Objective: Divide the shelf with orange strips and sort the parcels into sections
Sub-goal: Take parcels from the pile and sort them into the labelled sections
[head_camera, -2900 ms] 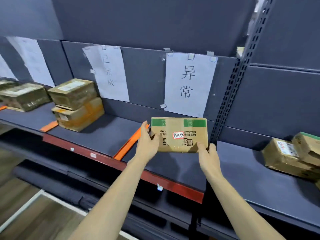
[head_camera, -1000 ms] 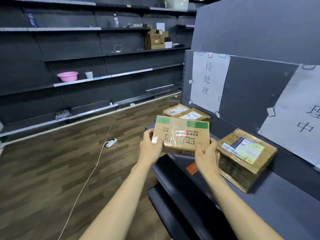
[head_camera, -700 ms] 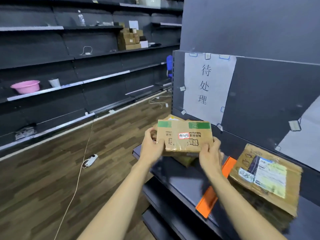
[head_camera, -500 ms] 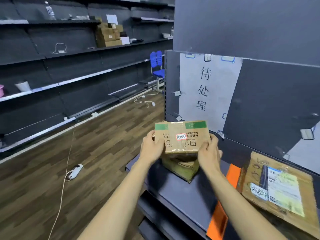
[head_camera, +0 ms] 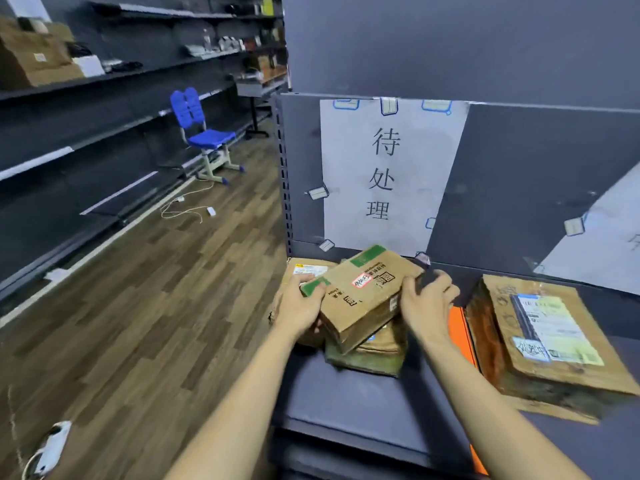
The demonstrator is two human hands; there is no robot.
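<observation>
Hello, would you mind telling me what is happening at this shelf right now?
A person is sorting parcels. Both hands, left hand and right hand, grip a green-taped box, tilted on top of the parcels under the paper sign. An orange strip separates this section from the large parcel beside it.

I hold a brown cardboard parcel (head_camera: 367, 292) with green tape and a red-edged sticker, tilted, resting on two worn parcels (head_camera: 374, 351) at the shelf's (head_camera: 363, 403) left end. An orange strip (head_camera: 459, 327) separates them from a large labelled parcel (head_camera: 540, 341).
</observation>
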